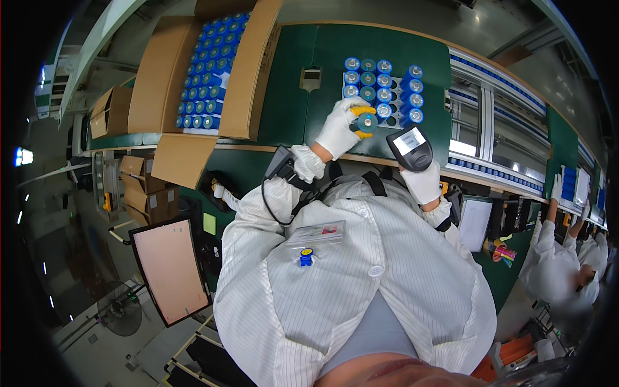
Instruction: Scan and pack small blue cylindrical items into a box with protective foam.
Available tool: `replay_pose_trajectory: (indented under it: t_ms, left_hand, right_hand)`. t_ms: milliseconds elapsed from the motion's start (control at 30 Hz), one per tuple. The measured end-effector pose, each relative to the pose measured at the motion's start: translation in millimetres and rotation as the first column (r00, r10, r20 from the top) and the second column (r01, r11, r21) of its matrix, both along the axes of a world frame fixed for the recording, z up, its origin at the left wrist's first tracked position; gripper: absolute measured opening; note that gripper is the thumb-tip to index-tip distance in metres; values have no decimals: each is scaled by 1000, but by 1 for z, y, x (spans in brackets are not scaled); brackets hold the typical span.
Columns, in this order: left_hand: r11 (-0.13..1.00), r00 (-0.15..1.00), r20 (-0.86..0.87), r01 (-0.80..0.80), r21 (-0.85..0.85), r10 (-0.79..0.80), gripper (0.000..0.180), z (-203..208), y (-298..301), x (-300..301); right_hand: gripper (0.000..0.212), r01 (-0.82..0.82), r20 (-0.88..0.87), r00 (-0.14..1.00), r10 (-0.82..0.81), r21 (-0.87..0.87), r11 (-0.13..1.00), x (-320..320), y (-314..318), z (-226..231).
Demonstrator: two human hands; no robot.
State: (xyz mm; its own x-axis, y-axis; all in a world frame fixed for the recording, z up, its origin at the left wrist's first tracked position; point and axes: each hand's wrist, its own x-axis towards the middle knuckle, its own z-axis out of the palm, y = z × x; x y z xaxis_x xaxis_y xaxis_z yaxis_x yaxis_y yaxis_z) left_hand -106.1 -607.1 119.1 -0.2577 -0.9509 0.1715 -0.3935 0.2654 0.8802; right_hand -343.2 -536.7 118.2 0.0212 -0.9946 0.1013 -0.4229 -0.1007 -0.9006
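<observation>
Blue and cylindrical, the battery cell [367, 122] sits pinched between the yellow fingertips [364, 135] of my gloved left hand [338, 128], over the green counter [290, 84]. My right hand [422, 185], fingers mostly hidden, grasps a black handheld scanner [412, 151] just right of the cell. Ahead in my remote view, a white tray [394, 90] carries rows of blue cells [367, 79]; leftward, an open cardboard box [248, 84] holds many more.

Left grip [340, 124] curls in a pinch; right grip [422, 185] sits farther back.
</observation>
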Motion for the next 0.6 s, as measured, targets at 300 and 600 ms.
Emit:
replay_pose_trajectory:
  t_ms: [300,600]
  left_hand:
    - [952,766,570,-188,-243,297,52,-44,-19,-18]
    - [950,569,761,-157,-270,311,47,-52,-30,-30]
  right_hand:
    - [19,44,-33,998,-44,-7,999,-7,3,-10]
    - [34,25,-28,999,-22,103,994,-6,-13,-10]
